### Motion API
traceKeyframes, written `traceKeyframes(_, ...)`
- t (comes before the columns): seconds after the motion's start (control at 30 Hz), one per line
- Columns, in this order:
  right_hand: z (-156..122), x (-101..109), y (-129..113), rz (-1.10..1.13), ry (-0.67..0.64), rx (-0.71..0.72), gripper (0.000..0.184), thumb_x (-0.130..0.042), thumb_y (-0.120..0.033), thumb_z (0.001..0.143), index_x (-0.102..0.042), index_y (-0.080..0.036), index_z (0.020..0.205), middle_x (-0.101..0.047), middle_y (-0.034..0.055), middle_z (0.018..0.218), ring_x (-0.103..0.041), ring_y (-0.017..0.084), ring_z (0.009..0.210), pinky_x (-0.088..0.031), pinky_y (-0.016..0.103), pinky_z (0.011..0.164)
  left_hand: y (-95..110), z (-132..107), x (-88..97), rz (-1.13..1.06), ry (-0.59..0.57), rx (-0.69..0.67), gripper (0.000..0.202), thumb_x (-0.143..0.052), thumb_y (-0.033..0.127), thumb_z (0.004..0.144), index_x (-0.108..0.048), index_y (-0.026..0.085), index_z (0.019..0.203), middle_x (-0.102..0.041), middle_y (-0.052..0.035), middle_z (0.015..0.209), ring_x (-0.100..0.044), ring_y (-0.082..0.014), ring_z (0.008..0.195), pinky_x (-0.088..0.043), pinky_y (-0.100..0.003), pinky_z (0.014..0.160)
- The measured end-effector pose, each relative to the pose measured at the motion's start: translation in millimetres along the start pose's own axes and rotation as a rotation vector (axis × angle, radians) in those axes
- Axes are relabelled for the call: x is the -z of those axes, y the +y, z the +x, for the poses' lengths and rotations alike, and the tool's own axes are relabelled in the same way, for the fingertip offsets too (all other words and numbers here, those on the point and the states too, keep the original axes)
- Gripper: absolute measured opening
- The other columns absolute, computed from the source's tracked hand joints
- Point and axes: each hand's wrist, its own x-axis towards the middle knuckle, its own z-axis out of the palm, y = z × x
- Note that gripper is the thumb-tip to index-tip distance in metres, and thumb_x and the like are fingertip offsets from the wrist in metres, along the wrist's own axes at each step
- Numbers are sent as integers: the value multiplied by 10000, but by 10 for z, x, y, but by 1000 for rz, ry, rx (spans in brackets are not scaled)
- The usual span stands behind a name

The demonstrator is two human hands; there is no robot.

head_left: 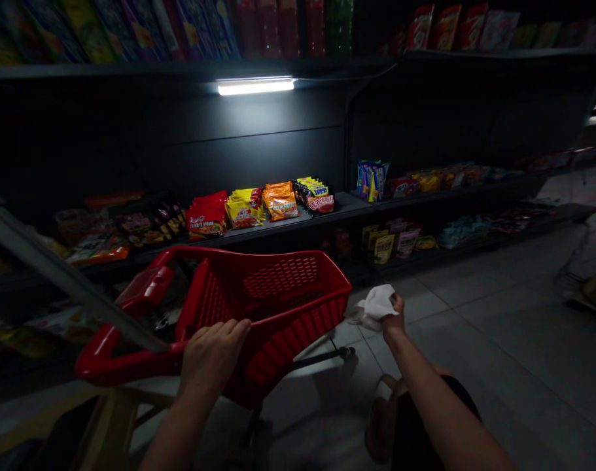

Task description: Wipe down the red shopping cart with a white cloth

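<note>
A red plastic shopping cart on black wheels stands in front of me, its handle end to the left. My left hand is closed over the near rim of its basket. Out past the cart's right end, my right hand grips a crumpled white cloth or tissue, which hangs close to the front corner of the basket. Some of the right hand's fingers are hidden behind the white material.
Behind the cart, a dark shelf bears red, yellow and orange snack packets. A lit tube lamp hangs above them. More packets lie on the lower right shelf. A grey metal bar crosses the left side. Tiled floor extends right.
</note>
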Motion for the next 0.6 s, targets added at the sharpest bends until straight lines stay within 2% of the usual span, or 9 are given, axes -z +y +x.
traceKeyframes(0.07,-81,-64,18,13,-14,-6,531,-490,-532,804,-562,-150,1166,-677,78,937,-662,226,808,-536,320,695,33,20,58,-16,20,36,360,-418,309,976,-653,267,1246,-737,-73,1144,-708,-241,837,-454,-367,712)
traceKeyframes(0.13,-197,-167,-14,9,-65,15,507,-542,-538,775,-598,-153,1100,-670,94,960,-652,236,829,-539,341,730,87,87,124,-36,82,78,446,-436,362,970,-549,242,1385,-636,-104,1351,-710,-260,924,-480,-379,739)
traceKeyframes(0.23,-431,-328,-93,-3,-155,91,405,-597,-515,760,-661,-176,972,-655,105,1000,-628,250,925,-516,372,870,212,281,193,-68,144,65,481,-452,359,967,-513,201,1417,-570,-120,1429,-648,-287,1133,-479,-424,914)
traceKeyframes(0.3,-603,-397,-133,-32,-189,155,383,-566,-501,810,-677,-181,987,-633,112,1034,-610,253,981,-482,385,950,320,429,199,-97,94,11,404,-429,340,980,-604,210,1321,-616,-114,1375,-631,-280,1171,-469,-427,961)
traceKeyframes(0.33,-680,-414,-145,-56,-211,190,399,-532,-493,846,-672,-178,1046,-619,119,1070,-602,253,1015,-469,388,977,376,491,192,-109,32,-11,377,-406,342,990,-653,218,1246,-660,-113,1313,-657,-276,1125,-489,-418,925)
traceKeyframes(0.4,-794,-416,-156,-122,-284,261,455,-476,-474,900,-621,-173,1210,-580,134,1196,-574,255,1126,-444,387,1025,479,570,164,-102,-125,-23,412,-337,366,1009,-714,216,1077,-748,-116,1097,-721,-279,937,-529,-400,782)
traceKeyframes(0.47,-834,-389,-164,-195,-380,302,505,-465,-454,919,-547,-180,1335,-528,136,1322,-527,256,1237,-427,378,1055,552,589,128,-67,-239,-13,492,-265,385,1019,-716,200,953,-765,-111,899,-733,-286,767,-524,-382,660)
traceKeyframes(0.53,-810,-355,-181,-273,-438,301,500,-448,-413,929,-518,-193,1372,-518,129,1355,-533,258,1241,-441,371,1033,583,570,94,-42,-266,-13,526,-224,387,1022,-699,188,915,-756,-113,846,-731,-295,734,-515,-375,625)
traceKeyframes(0.6,-758,-341,-213,-333,-442,275,456,-426,-353,927,-546,-210,1343,-553,121,1304,-586,255,1151,-468,366,972,583,547,69,-40,-259,-28,523,-213,382,1023,-687,186,919,-755,-114,860,-732,-299,752,-516,-374,629)
